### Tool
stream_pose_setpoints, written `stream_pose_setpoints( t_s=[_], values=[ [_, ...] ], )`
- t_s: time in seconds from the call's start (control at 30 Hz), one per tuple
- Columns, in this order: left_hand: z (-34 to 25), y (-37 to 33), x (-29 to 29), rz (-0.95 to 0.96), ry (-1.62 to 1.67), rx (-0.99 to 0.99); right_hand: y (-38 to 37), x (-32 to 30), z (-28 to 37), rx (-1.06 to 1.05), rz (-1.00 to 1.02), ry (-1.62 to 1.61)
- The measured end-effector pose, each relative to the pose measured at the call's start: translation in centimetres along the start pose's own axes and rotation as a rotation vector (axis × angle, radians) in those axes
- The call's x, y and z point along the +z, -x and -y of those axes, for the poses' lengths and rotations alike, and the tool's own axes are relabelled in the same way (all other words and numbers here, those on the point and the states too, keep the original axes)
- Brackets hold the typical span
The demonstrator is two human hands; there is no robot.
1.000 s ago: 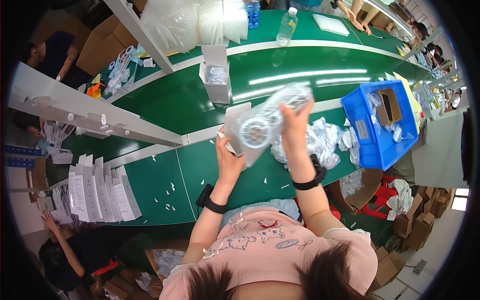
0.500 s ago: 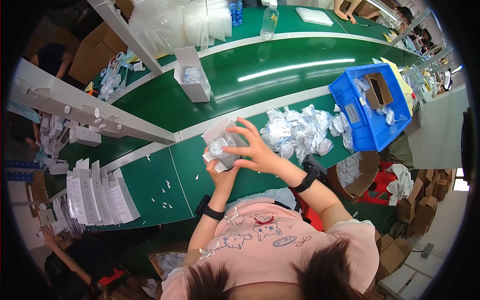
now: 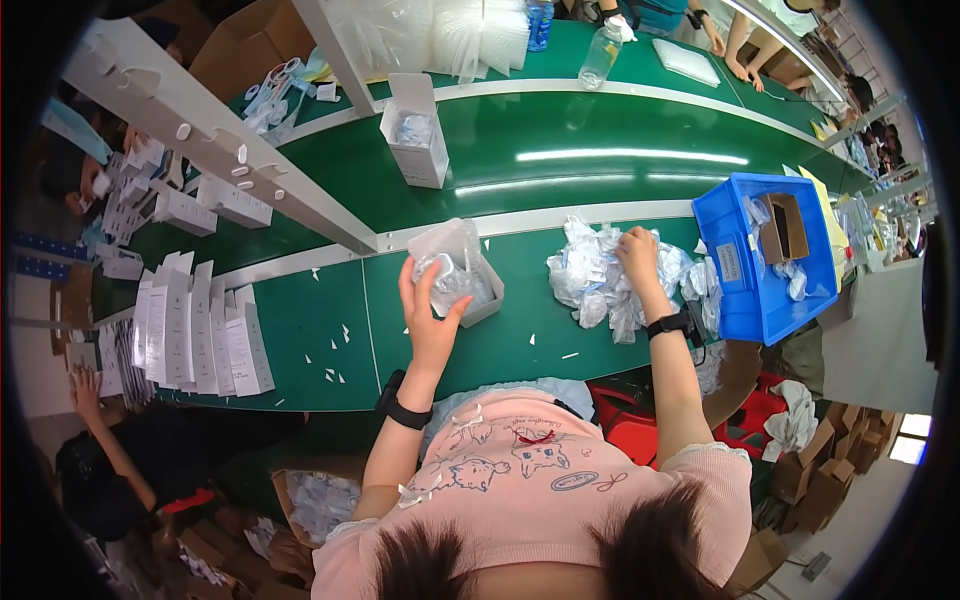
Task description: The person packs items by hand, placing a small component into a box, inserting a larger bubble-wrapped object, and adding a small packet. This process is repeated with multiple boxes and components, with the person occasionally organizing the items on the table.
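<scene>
My left hand [image 3: 432,315] is curled at the near left side of a small open box [image 3: 487,302] on the green bench. Its fingers and thumb press around the clear plastic bag [image 3: 450,250] that sticks up out of the box. A small white piece shows inside the bag. Further right, my right hand [image 3: 640,258] reaches into a heap of small clear plastic packets [image 3: 590,275]. Its fingertips are bent together on one of the packets, and what is in the packet cannot be made out.
A blue bin [image 3: 727,290] with packets and a brown carton stands right of the heap. An open white box [image 3: 418,165] sits on the far strip. Several white cartons [image 3: 205,340] stand at left, with paper scraps nearby. A metal post [image 3: 230,150] slants above the bench.
The small box, held in both hands before, now rests on the bench with my left hand on it. My right hand has left it and moved right to the packets.
</scene>
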State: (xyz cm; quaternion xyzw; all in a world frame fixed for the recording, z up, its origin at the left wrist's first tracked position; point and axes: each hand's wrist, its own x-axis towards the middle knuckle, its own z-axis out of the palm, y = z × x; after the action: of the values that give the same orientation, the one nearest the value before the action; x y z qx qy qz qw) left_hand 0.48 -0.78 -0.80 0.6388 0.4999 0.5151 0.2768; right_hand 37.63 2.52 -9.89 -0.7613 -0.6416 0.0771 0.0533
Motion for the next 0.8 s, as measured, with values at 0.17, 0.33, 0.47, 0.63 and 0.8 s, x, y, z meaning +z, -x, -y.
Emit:
stream_pose_setpoints(
  t_s=[0.17,0.33,0.47,0.63,0.8],
  values=[
    [0.6,0.4,-0.4,0.016,-0.089,0.036,1.6,-3.7,1.3,-0.24,-0.421,-0.311],
    [1.3,0.9,-0.5,-0.001,-0.115,0.08,4.6,-9.8,10.6,-0.36,-0.236,-0.785],
    [1.7,0.7,-0.3,-0.026,-0.099,0.097,5.7,-12.5,19.1,-0.915,-0.008,-0.338],
    [2.6,1.1,-0.3,0.082,-0.144,0.209,5.0,-9.3,18.2,-0.778,0.12,-0.319],
    [2.2,0.2,-1.0,0.168,-0.211,0.211,4.2,-8.8,17.2,-0.627,0.349,-0.624]
  ],
)
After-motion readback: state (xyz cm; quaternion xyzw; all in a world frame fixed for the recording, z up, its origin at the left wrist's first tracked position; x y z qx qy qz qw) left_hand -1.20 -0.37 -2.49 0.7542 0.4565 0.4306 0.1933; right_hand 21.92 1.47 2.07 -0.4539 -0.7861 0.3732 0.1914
